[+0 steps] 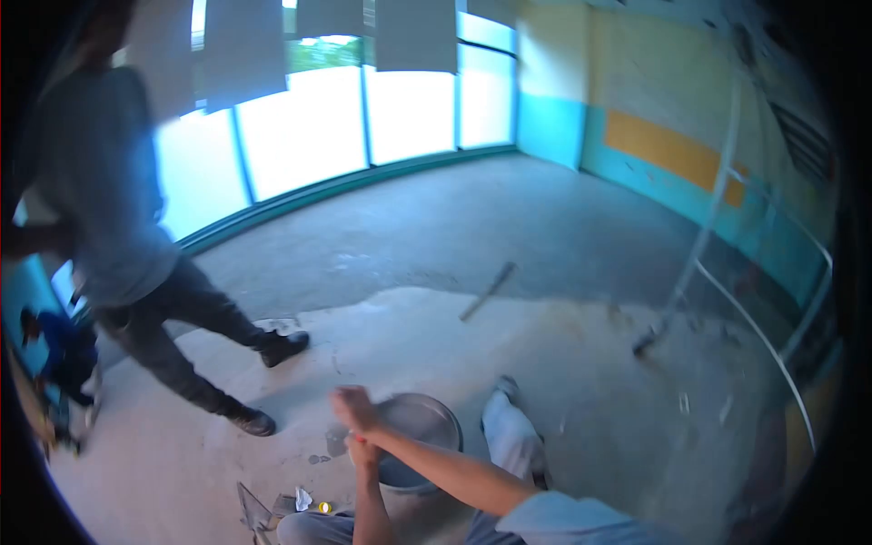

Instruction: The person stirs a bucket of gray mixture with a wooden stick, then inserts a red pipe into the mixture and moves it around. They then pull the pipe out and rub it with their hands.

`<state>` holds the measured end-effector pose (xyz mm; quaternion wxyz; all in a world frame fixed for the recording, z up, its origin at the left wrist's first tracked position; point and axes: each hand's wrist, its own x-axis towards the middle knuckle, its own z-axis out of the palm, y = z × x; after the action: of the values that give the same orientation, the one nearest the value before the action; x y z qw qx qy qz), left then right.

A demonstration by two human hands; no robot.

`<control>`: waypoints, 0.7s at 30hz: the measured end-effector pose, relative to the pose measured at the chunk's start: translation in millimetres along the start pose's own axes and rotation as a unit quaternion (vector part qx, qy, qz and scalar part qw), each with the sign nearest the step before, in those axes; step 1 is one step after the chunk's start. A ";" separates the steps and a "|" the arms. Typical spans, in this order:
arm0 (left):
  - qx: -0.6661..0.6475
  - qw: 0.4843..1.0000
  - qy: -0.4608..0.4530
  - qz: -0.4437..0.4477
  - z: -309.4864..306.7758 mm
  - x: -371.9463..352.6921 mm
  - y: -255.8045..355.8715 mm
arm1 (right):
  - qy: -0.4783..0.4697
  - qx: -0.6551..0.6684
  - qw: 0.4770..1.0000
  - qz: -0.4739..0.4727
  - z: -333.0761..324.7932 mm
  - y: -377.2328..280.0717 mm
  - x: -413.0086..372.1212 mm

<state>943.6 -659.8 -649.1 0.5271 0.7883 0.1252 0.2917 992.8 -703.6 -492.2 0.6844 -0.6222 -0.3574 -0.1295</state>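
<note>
My right hand (353, 408) reaches across from the right, over the near-left rim of a round grey tub (451, 436). It is smeared by motion, so how its fingers lie is unclear. Just below it, my left hand (365, 450) comes up from the bottom of the view and closes around my right wrist. A small spot of red shows where the two meet. Inside the tub is a greyish content. Beside my bent leg, a trowel (253, 510) lies on the floor near a crumpled white scrap (302, 499) and a small yellow ring-shaped item (325, 508).
A person (113, 191) stands close on the left, feet apart; another (64, 354) crouches farther back. A long flat strip (489, 291) lies on the floor ahead, where darker and lighter surfaces meet. Metal scaffold poles (713, 218) rise at right. Windows (304, 127) line the far side.
</note>
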 end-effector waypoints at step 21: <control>-0.079 0.991 -0.065 0.088 192.6 -30.5 90.5 | 0.116 0.034 0.973 0.196 -198.9 -52.2 -10.1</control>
<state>1023.3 -858.5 -630.1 0.5672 0.7692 -0.0028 0.2944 1018.4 -904.2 -453.3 0.7538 -0.6374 -0.1508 -0.0517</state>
